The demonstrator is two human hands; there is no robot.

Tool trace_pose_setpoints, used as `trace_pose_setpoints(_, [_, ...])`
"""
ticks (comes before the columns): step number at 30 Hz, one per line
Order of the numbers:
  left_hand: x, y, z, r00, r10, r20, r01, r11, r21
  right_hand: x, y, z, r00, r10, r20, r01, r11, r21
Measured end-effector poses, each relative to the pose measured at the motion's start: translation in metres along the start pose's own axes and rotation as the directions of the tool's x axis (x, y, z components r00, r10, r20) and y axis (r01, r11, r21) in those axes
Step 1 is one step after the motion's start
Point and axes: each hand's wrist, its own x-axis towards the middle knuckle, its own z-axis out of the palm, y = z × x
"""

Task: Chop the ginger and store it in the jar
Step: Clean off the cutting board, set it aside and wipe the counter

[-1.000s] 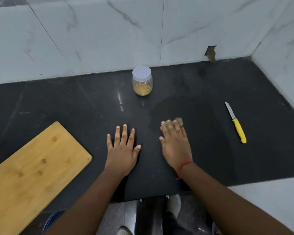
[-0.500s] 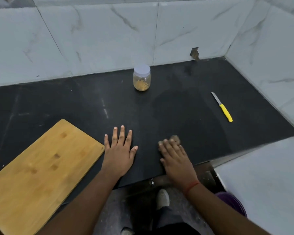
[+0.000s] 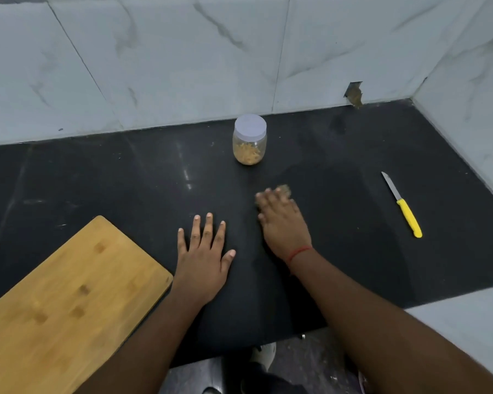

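Observation:
A clear jar [image 3: 250, 146] with a white lid stands closed near the back wall, with chopped yellow ginger in its lower half. My left hand [image 3: 202, 257] lies flat on the black counter [image 3: 120, 180], fingers spread and holding nothing. My right hand [image 3: 282, 223] is blurred and presses its straight fingers on a brownish-grey wad [image 3: 285, 189]. Only the wad's far edge shows beyond the fingertips, below and slightly right of the jar. A yellow-handled knife [image 3: 402, 204] lies on the counter to the right, apart from both hands.
A bamboo cutting board [image 3: 69, 294] lies bare at the front left, overhanging the counter's front edge. Marble-tiled walls close off the back and right sides. A wet streak darkens the counter around my right hand. A white ledge [image 3: 467, 317] sits at the front right.
My right hand has slid the wad away from the counter's front edge, toward the jar. My left hand has stayed flat in place. The view has shifted.

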Motion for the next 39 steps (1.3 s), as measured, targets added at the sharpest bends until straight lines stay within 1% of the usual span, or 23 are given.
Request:
trace_pose_setpoints(1, [0.005,0.0,-0.001,1.0,-0.02,-0.002,0.02,1.0,-0.003,0.016,0.006,-0.001,0.996,0.084,-0.034,-0.083,0.996,0.023])
trace_pose_setpoints(2, [0.009,0.0,-0.002,0.999,-0.034,-0.006,0.034,0.999,-0.013,0.029,0.009,-0.002,0.996,0.082,-0.031,-0.082,0.997,0.016])
trace_pose_setpoints(4, [0.017,0.0,-0.003,0.999,-0.047,-0.004,0.047,0.999,-0.021,0.047,0.013,0.001,0.996,-0.087,0.028,0.088,0.996,-0.021])
trace_pose_setpoints(5, [0.021,0.0,-0.004,0.998,-0.055,-0.005,0.055,0.998,-0.02,0.055,0.014,0.003,0.993,-0.111,0.026,0.111,0.994,-0.011])
trace_pose_setpoints(7, [0.029,-0.002,-0.004,0.996,-0.087,-0.014,0.087,0.996,-0.03,0.066,0.01,0.001,1.0,-0.008,-0.028,0.009,1.0,0.025])
trace_pose_setpoints(8, [0.031,-0.002,-0.005,0.995,-0.103,-0.01,0.103,0.994,-0.038,0.068,0.004,0.001,0.999,-0.036,-0.034,0.037,0.999,0.012])
trace_pose_setpoints(10, [0.034,-0.004,-0.009,0.993,-0.114,-0.001,0.114,0.993,-0.028,0.066,-0.009,0.006,0.967,-0.256,0.01,0.256,0.966,-0.02])
trace_pose_setpoints(11, [0.034,-0.006,-0.011,0.994,-0.112,0.007,0.112,0.994,-0.012,0.066,-0.013,0.008,0.957,-0.289,0.014,0.289,0.957,-0.01])
trace_pose_setpoints(13, [0.031,-0.01,-0.014,0.993,-0.113,0.02,0.113,0.994,0.009,0.068,-0.02,0.005,0.99,-0.132,-0.041,0.134,0.99,0.052])
trace_pose_setpoints(14, [0.029,-0.013,-0.016,0.993,-0.117,0.017,0.117,0.993,0.011,0.067,-0.025,0.005,0.993,-0.107,-0.043,0.109,0.993,0.046])
trace_pose_setpoints(17, [0.02,-0.027,-0.019,0.994,-0.112,0.002,0.112,0.994,0.021,0.053,-0.038,0.01,0.932,-0.362,0.026,0.361,0.932,0.01])
trace_pose_setpoints(18, [0.017,-0.032,-0.019,0.994,-0.113,-0.002,0.113,0.993,0.026,0.049,-0.041,0.008,0.946,-0.324,0.001,0.324,0.946,0.031])
trace_pose_setpoints(20, [0.01,-0.038,-0.02,0.994,-0.113,0.006,0.113,0.993,0.043,0.034,-0.045,0.004,0.99,-0.132,-0.051,0.135,0.989,0.063])
trace_pose_setpoints(23, [-0.006,-0.047,-0.022,0.998,-0.059,0.015,0.058,0.997,0.057,-0.007,-0.057,0.011,0.971,-0.238,0.001,0.238,0.971,-0.005])
trace_pose_setpoints(26, [-0.025,-0.056,-0.02,1.0,-0.032,-0.001,0.032,0.998,0.06,-0.05,-0.067,0.012,0.998,-0.008,-0.069,0.012,0.999,0.047])
trace_pose_setpoints(29, [-0.049,-0.065,-0.017,1.0,0.013,0.002,-0.013,0.998,0.069,-0.099,-0.075,0.018,0.99,-0.135,-0.032,0.134,0.99,-0.044])
trace_pose_setpoints(30, [-0.057,-0.068,-0.015,1.0,0.028,0.009,-0.029,0.997,0.069,-0.114,-0.077,0.021,0.995,-0.083,-0.048,0.081,0.996,-0.038])
trace_pose_setpoints(32, [-0.072,-0.075,-0.013,0.999,0.034,0.006,-0.034,0.997,0.067,-0.139,-0.085,0.022,0.984,0.128,-0.121,-0.127,0.992,0.013])
trace_pose_setpoints(33, [-0.078,-0.078,-0.013,0.999,0.034,0.006,-0.034,0.997,0.064,-0.15,-0.09,0.022,0.985,0.116,-0.128,-0.118,0.993,-0.008])
trace_pose_setpoints(35, [-0.091,-0.083,-0.013,0.998,0.057,0.025,-0.058,0.996,0.073,-0.168,-0.094,0.026,0.995,-0.078,-0.057,0.072,0.992,-0.099])
trace_pose_setpoints(36, [-0.096,-0.085,-0.013,0.997,0.067,0.032,-0.069,0.994,0.081,-0.175,-0.093,0.027,0.996,-0.074,-0.049,0.068,0.991,-0.111])
trace_pose_setpoints(38, [-0.103,-0.09,-0.014,0.998,0.057,0.021,-0.058,0.996,0.073,-0.179,-0.096,0.023,0.968,0.209,-0.136,-0.212,0.977,-0.012])
trace_pose_setpoints(39, [-0.105,-0.092,-0.016,0.999,0.045,0.011,-0.046,0.997,0.063,-0.179,-0.104,0.023,0.953,0.258,-0.157,-0.259,0.966,0.012])
